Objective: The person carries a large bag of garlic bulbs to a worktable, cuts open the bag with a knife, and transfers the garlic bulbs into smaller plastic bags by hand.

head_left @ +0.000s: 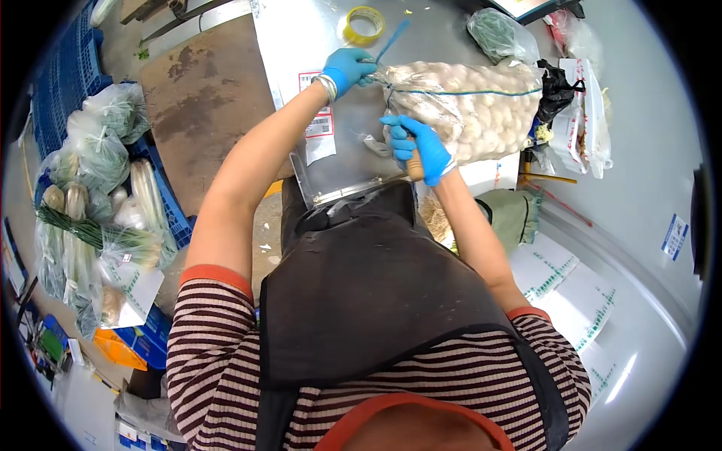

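Observation:
A clear net bag (474, 105) packed with pale round bulbs that look like garlic lies on its side on the metal table. A blue-green line runs along its length. My left hand (350, 70), in a blue glove, is closed on the bag's gathered neck, and a blue strip (392, 41) sticks up beside the fingers. Just below the neck, my gloved right hand (423, 146) is wrapped round a wooden handle (414, 165). The rest of that tool is hidden, so its kind does not show. Loose clear plastic (376, 145) lies left of the right hand.
A roll of yellow tape (364, 25) lies at the back of the metal table (331, 177). Behind the net bag is a bag of greens (502, 36); a black plastic bag (556, 90) sits at its right end. Bagged vegetables (105, 150) fill crates on the left.

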`<move>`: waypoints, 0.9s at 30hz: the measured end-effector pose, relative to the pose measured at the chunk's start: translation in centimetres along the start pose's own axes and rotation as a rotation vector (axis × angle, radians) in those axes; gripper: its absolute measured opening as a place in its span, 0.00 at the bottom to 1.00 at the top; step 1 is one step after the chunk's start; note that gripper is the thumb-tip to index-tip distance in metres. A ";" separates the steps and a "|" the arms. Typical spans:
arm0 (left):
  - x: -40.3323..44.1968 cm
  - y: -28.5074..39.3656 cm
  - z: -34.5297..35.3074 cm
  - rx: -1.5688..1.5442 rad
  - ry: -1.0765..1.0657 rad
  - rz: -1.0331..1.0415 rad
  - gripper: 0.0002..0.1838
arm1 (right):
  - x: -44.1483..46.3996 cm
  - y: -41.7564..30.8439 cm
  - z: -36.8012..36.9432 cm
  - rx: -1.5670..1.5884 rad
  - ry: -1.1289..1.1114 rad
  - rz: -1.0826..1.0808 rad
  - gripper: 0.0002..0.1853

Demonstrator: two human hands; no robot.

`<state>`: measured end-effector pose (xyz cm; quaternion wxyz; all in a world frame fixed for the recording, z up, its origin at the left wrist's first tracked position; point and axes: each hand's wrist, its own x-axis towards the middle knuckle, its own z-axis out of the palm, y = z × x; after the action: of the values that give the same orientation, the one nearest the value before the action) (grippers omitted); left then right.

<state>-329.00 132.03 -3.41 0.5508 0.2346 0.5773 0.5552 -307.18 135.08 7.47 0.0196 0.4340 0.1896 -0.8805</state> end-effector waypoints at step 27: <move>-5.0 -10.3 5.9 -0.341 -0.052 -0.200 0.10 | -4.5 2.4 -4.0 -0.900 -0.112 0.140 0.17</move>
<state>-318.72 127.04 -9.48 0.6498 0.0939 0.4808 0.5812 -300.83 133.72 7.98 0.2758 0.3457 0.5219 -0.7294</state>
